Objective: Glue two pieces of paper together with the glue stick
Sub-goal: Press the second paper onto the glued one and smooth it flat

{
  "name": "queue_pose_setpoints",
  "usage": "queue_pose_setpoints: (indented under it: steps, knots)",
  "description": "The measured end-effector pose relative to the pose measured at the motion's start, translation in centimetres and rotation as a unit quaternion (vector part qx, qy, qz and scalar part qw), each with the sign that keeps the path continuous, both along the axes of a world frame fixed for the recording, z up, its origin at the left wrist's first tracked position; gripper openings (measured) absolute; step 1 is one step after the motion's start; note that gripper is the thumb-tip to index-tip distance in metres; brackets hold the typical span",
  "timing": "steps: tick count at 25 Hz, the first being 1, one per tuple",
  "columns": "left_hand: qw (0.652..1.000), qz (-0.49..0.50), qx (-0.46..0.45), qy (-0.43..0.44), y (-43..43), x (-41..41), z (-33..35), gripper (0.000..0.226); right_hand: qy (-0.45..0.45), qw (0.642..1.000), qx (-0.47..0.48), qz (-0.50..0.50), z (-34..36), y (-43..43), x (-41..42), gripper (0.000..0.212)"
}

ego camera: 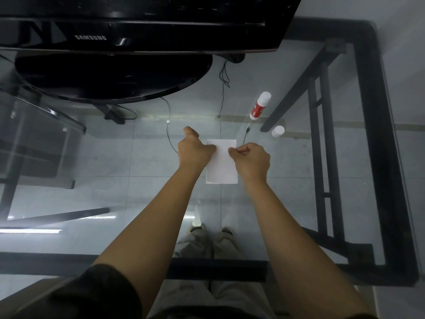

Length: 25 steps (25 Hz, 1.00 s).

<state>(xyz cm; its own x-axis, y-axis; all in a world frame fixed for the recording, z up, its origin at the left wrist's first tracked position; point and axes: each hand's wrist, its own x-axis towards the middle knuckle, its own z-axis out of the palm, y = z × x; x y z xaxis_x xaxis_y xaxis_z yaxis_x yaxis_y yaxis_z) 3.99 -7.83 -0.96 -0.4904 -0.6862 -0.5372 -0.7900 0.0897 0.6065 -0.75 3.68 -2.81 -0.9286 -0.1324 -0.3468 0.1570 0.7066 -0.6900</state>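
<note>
White paper (222, 165) lies on the glass table, one sheet over another with a thin edge of the lower sheet showing at the bottom. My left hand (194, 149) has its fingers curled on the paper's left edge, thumb sticking up. My right hand (251, 158) pinches the paper's right edge with fingers closed. A red and white glue stick (259, 107) lies uncapped on the glass beyond and to the right of the paper. Its white cap (277, 131) stands apart, nearer my right hand.
A black monitor (138, 24) with its oval base (110, 77) fills the far left of the glass table (92, 203). The table's black frame (377, 157) runs along the right and near edges. Cables, floor tiles and my legs show through the glass.
</note>
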Motion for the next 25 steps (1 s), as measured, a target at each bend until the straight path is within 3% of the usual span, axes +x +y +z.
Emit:
queue_pose_setpoints:
  steps: [5, 9, 12, 14, 15, 17, 25]
  knots:
    - [1.0, 0.0, -0.008, -0.02, 0.1, -0.2, 0.0, 0.043, 0.009, 0.998, 0.062, 0.026, -0.1, -0.3, -0.6, 0.018]
    - [0.998, 0.006, 0.02, -0.057, -0.5, -0.9, 0.2, 0.05, 0.163, 0.974, 0.1, 0.124, -0.2, 0.3, -0.4, 0.031]
    - [0.996, -0.003, 0.022, -0.082, -0.7, -1.2, 0.2, 0.055, 0.225, 0.906, 0.106, 0.342, -0.9, 2.0, -1.1, 0.044]
    - [0.996, -0.003, 0.02, -0.084, -0.8, -1.2, 0.1, 0.056, 0.223, 0.832, 0.151, 0.484, -1.6, 3.3, -1.8, 0.052]
    - [0.996, -0.002, 0.02, -0.084, -0.8, -1.2, 0.1, 0.056, 0.228, 0.8, 0.175, 0.528, -2.0, 3.8, -2.2, 0.053]
    - [0.996, -0.007, 0.015, -0.087, -0.7, -1.2, 0.0, 0.056, 0.232, 0.768, 0.204, 0.56, -2.4, 4.4, -2.6, 0.055]
    - [0.997, -0.014, -0.001, -0.073, -0.4, -0.4, 0.0, 0.058, 0.233, 0.786, 0.219, 0.529, -3.0, 4.6, -2.0, 0.056]
